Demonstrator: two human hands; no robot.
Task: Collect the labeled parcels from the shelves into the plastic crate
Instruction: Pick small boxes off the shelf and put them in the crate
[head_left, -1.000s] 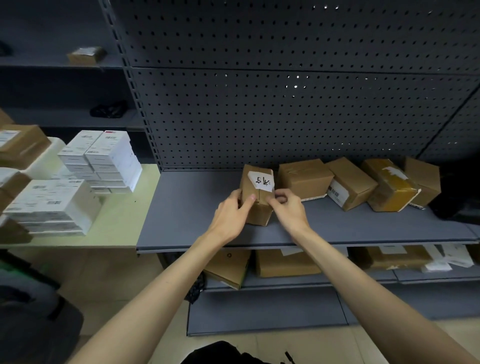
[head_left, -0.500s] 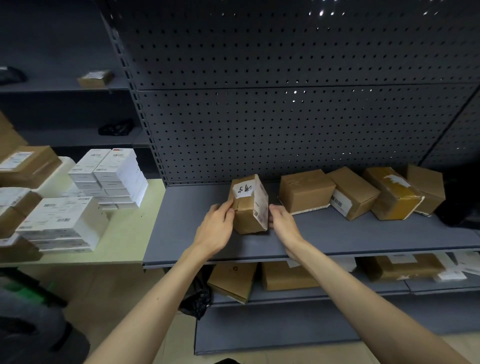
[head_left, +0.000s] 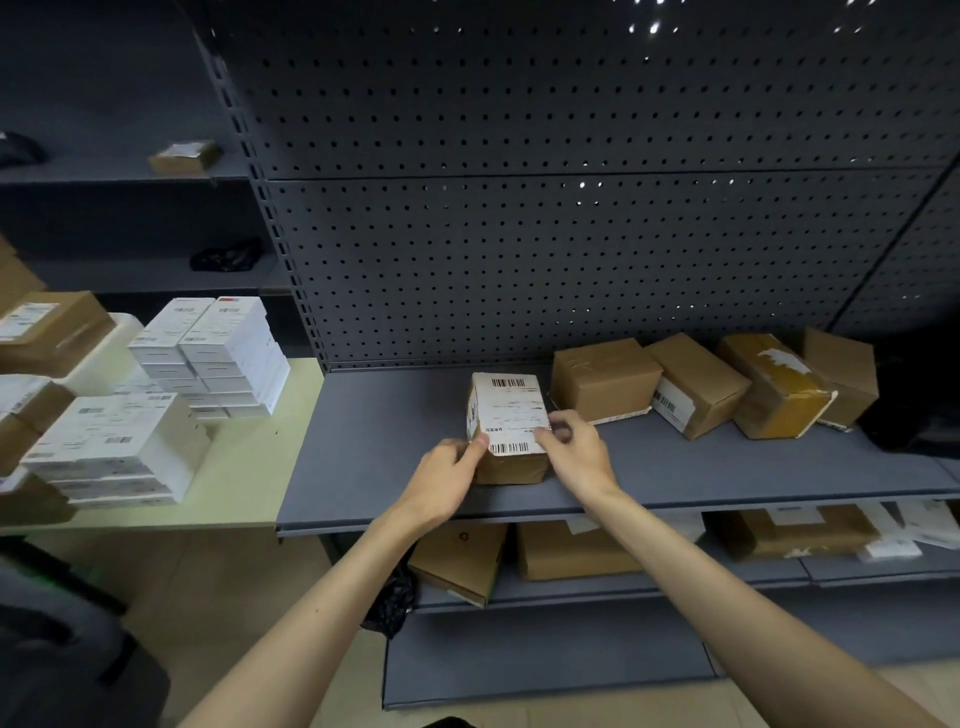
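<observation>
1. My left hand (head_left: 447, 478) grips the labeled parcel (head_left: 511, 467) at its near left corner, with the thumb on the label edge. The other fingers are tucked under or behind it and hidden.
2. My right hand (head_left: 576, 457) pinches the parcel's right edge, thumb tip on the label (head_left: 511, 413). The curled fingertips are mostly out of sight.
3. The parcel is on the grey shelf (head_left: 384, 447), toward the front, label side up. I can't tell if its base sits flat or is slightly lifted.
4. The label has barcodes at top and bottom; the print is too small to read.
5. A row of brown boxes (head_left: 696, 382) stands just beside the parcel on the right. The last one is half hidden behind its neighbour.
6. More boxes (head_left: 566, 551) are on the lower shelf (head_left: 571, 590), their tops cut off by the upper shelf's front edge.
7. The table (head_left: 249, 467) on the left holds stacked white boxes (head_left: 223, 353). The brown ones beside them are cropped by the frame edge.
8. There is a dark shape (head_left: 914, 410) at the far right, too dim to identify.
</observation>
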